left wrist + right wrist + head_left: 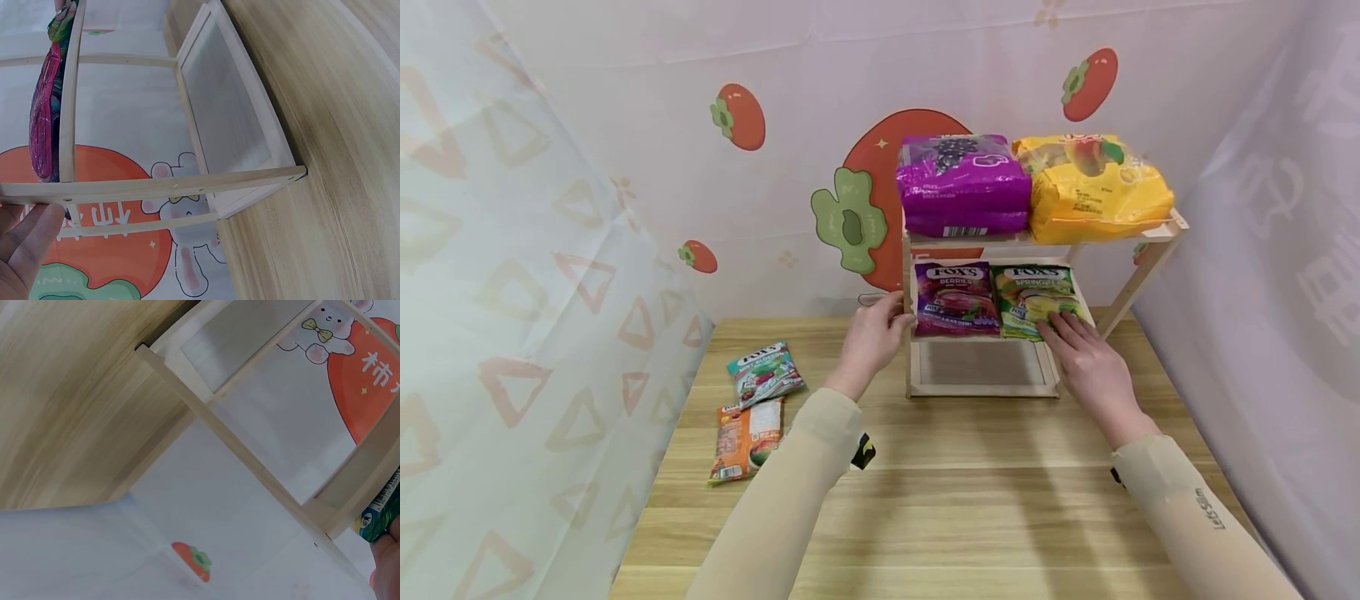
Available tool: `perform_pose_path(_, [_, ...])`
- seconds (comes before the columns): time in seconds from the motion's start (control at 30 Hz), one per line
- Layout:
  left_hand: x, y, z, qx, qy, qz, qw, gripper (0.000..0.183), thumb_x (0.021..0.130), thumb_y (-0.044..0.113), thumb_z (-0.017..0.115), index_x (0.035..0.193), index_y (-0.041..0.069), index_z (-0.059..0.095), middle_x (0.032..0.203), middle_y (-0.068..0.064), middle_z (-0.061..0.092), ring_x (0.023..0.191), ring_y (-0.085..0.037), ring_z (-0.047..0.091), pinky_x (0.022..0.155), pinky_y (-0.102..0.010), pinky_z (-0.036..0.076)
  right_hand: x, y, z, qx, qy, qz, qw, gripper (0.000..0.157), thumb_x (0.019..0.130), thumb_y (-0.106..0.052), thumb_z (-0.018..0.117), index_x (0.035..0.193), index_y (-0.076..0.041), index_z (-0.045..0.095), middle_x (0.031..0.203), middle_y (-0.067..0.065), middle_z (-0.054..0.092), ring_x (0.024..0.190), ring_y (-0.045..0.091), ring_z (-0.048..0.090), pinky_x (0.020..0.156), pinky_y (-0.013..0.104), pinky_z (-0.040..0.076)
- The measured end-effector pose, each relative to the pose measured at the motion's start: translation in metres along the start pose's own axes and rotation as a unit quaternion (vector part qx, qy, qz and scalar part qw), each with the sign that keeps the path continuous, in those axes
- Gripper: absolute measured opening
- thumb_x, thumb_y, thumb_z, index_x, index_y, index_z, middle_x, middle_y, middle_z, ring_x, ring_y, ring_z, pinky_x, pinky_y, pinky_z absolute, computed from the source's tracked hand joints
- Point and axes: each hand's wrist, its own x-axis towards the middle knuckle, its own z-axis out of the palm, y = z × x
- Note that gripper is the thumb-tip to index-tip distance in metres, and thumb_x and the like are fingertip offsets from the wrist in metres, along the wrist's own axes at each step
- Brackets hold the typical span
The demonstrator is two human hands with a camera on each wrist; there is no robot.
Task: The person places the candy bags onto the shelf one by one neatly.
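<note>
A wooden rack (981,365) stands on the table, its middle shelf holding a purple Fox's Berries candy bag (957,298) beside a green Fox's Spring Tea bag (1032,292). My left hand (872,337) holds the rack's left upright with curled fingers at middle-shelf height; in the left wrist view the fingertips (47,225) lie against that wooden post (156,186). Over the lower right corner of the green bag rest the extended fingers of my right hand (1093,367). The right wrist view catches only the green bag's edge (378,509) and part of that hand (389,559).
Atop the rack sit a large purple bag (966,192) and a large yellow bag (1097,196). At the table's left lie a teal Fox's bag (765,372) and an orange bag (730,442), slightly overlapping. Printed fabric walls (625,100) enclose the wooden table (940,500).
</note>
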Motion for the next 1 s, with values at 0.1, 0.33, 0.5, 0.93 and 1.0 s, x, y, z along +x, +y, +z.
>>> perform_pose_path(0.1, [0.000, -0.001, 0.000, 0.004, 0.000, 0.002, 1.0000, 0.035, 0.102, 0.022, 0.065, 0.132, 0.005, 0.064, 0.116, -0.013, 0.075, 0.103, -0.028, 0.073, 0.091, -0.043, 0.058, 0.000, 0.000, 0.000, 0.006, -0.005, 0.002, 1.000, 0.043, 0.088, 0.011, 0.065, 0.130, 0.003, 0.066, 0.130, 0.027, 0.065, 0.122, 0.046, 0.061, 0.103, 0.058, 0.049])
perform_pose_path(0.33, [0.000, -0.002, 0.000, 0.003, 0.001, 0.009, 1.0000, 0.032, 0.102, 0.020, 0.066, 0.130, 0.005, 0.065, 0.115, -0.012, 0.076, 0.102, -0.027, 0.073, 0.090, -0.042, 0.059, -0.005, 0.000, -0.003, 0.030, 0.028, -0.005, 0.999, 0.041, 0.089, 0.000, 0.068, 0.129, 0.005, 0.066, 0.129, 0.027, 0.066, 0.120, 0.046, 0.062, 0.101, 0.059, 0.050])
perform_pose_path(0.5, [0.000, -0.003, 0.001, 0.005, 0.010, 0.013, 0.9999, 0.031, 0.101, 0.019, 0.067, 0.129, 0.006, 0.066, 0.113, -0.012, 0.076, 0.101, -0.027, 0.073, 0.089, -0.042, 0.059, -0.011, 0.000, -0.006, 0.048, 0.077, -0.009, 0.996, 0.031, 0.097, -0.005, 0.061, 0.124, 0.006, 0.069, 0.125, 0.026, 0.068, 0.115, 0.045, 0.065, 0.099, 0.057, 0.052])
perform_pose_path(0.93, [0.000, -0.003, 0.001, 0.001, 0.010, 0.014, 0.9999, 0.033, 0.100, 0.018, 0.067, 0.130, 0.004, 0.065, 0.115, -0.013, 0.076, 0.102, -0.027, 0.074, 0.089, -0.042, 0.059, -0.025, 0.004, -0.026, 0.045, 0.168, 0.045, 0.984, 0.029, 0.091, 0.001, 0.066, 0.119, 0.003, 0.073, 0.112, 0.022, 0.074, 0.093, 0.043, 0.073, 0.073, 0.058, 0.056])
perform_pose_path(1.0, [0.000, -0.002, 0.001, 0.000, 0.009, 0.012, 0.9999, 0.033, 0.100, 0.018, 0.067, 0.131, 0.004, 0.065, 0.115, -0.013, 0.075, 0.103, -0.027, 0.073, 0.090, -0.042, 0.059, -0.026, 0.005, -0.030, 0.039, 0.171, 0.062, 0.983, 0.027, 0.091, 0.002, 0.067, 0.117, 0.002, 0.074, 0.109, 0.021, 0.075, 0.089, 0.042, 0.074, 0.069, 0.057, 0.057])
